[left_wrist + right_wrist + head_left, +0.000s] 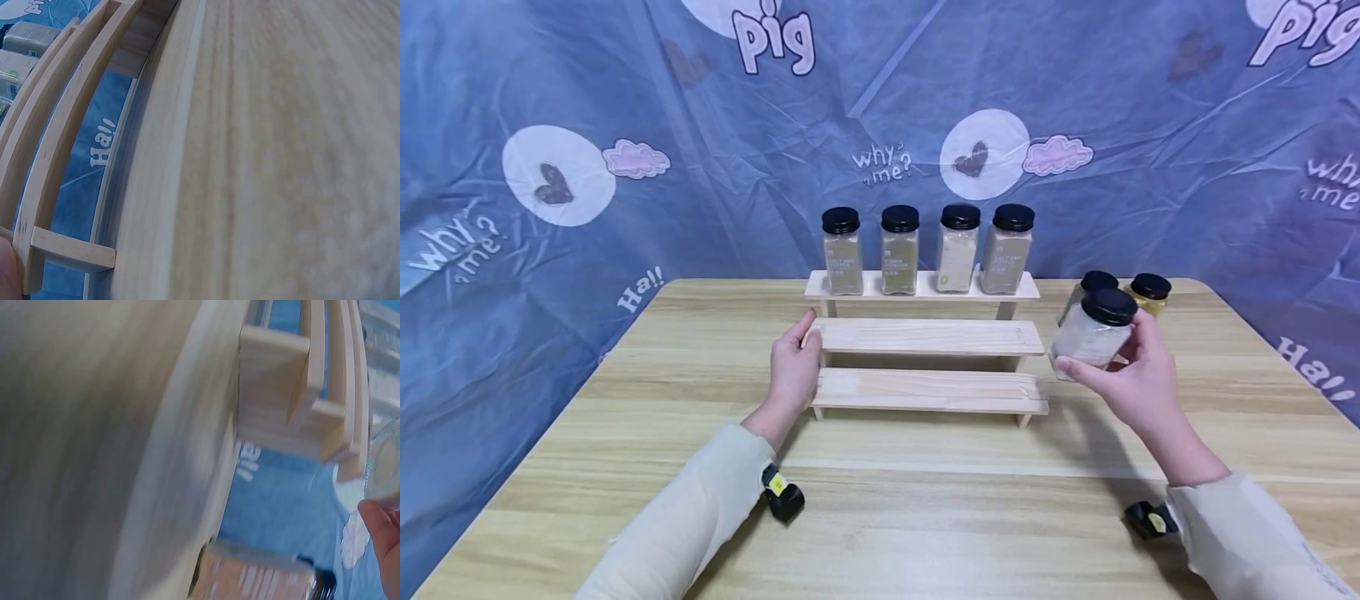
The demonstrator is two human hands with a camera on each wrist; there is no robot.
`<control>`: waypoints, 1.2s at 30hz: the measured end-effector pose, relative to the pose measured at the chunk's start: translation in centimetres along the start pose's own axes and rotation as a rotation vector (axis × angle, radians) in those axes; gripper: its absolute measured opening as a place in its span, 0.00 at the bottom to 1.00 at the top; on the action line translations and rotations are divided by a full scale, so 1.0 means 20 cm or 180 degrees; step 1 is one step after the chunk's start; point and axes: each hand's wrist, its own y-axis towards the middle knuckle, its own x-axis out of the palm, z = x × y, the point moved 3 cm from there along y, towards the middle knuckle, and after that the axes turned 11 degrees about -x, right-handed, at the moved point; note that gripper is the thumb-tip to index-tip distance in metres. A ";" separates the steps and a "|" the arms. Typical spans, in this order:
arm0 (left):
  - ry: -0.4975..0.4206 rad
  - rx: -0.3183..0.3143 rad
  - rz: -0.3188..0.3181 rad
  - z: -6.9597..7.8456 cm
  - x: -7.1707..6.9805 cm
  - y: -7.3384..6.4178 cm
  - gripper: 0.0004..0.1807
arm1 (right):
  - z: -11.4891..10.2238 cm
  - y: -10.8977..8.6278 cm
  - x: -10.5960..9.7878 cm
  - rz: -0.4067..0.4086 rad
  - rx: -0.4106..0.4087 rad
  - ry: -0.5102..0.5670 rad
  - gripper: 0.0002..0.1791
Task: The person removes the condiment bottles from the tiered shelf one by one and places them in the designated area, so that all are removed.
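A three-tier wooden rack (928, 336) stands mid-table, with several spice jars (900, 254) with black lids in a row on its top tier. My left hand (793, 367) holds the rack's left end at the middle tier; in the left wrist view only a bit of a finger (7, 272) shows beside the wood. To the right of the rack, my right hand (1135, 371) grips a jar of white powder (1088, 337) with a black lid, raised off the table and slightly tilted. The jar's lower part (384, 465) also appears in the right wrist view.
Two more black-lidded jars stand behind my right hand: a partly hidden jar (1077, 292) and a yellow-filled jar (1150, 292). In the right wrist view, a jar with orange contents (250, 575) lies near the bottom edge. A blue printed cloth (737, 167) hangs behind the table (887, 533).
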 end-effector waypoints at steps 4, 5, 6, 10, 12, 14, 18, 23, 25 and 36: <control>-0.0001 0.0013 0.0028 0.00 0.00 0.00 0.25 | 0.04 0.00 -0.08 0.0050 0.0108 0.0098 0.42; 0.0009 0.0014 0.0037 0.00 0.00 0.00 0.25 | 0.06 0.01 -0.10 0.0058 0.0149 0.0120 0.42; 0.0022 0.0015 0.0036 0.00 0.00 -0.01 0.25 | 0.07 0.01 -0.12 0.0065 0.0192 0.0124 0.42; 0.0079 -0.0004 0.0005 0.01 -0.01 -0.01 0.25 | 0.21 0.01 -0.22 0.0139 0.0262 0.0232 0.44; 0.0088 -0.0012 -0.0011 0.01 -0.01 -0.01 0.25 | 0.31 0.02 -0.27 0.0174 0.0259 0.0348 0.45; 0.0105 -0.0009 -0.0021 0.01 -0.01 -0.01 0.25 | 0.41 0.03 -0.32 0.0233 0.0243 0.0466 0.46; 0.0123 0.0024 -0.0021 0.01 -0.01 -0.01 0.24 | 0.51 0.04 -0.40 0.0225 0.0331 0.0364 0.46; 0.0166 0.0000 -0.0008 0.01 -0.01 -0.01 0.24 | 0.51 0.05 -0.44 0.0137 0.0608 0.0279 0.43; 0.0186 -0.0009 -0.0008 0.01 -0.01 -0.01 0.24 | 0.50 0.05 -0.45 0.0163 0.0709 0.0352 0.42; 0.0117 -0.0051 -0.0049 0.01 -0.01 -0.01 0.25 | 0.51 0.10 -0.46 -0.0087 0.1168 0.0240 0.37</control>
